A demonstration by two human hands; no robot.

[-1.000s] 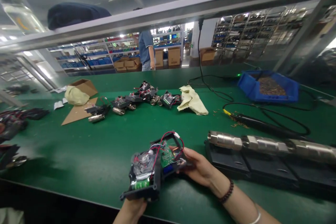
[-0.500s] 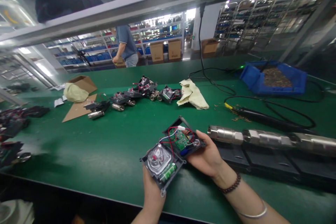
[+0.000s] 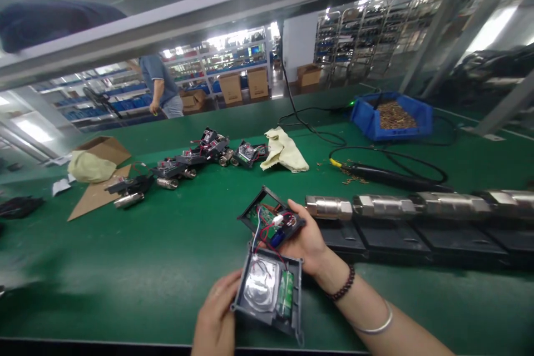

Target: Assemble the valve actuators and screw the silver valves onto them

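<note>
One case sits in our left hand, gripped by its left side, with the frame just beyond it, held from the right in our right hand, wires linking both above the tabletop.

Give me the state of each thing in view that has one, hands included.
Left hand: gripping near case half
Right hand: holding board half
Near case half: open, inside exposed
Board half: open, inside exposed
Yellow cloth: crumpled
Blue bin: upright, holding small brass-coloured pieces
Green light: lit
Black tool: lying flat
</note>
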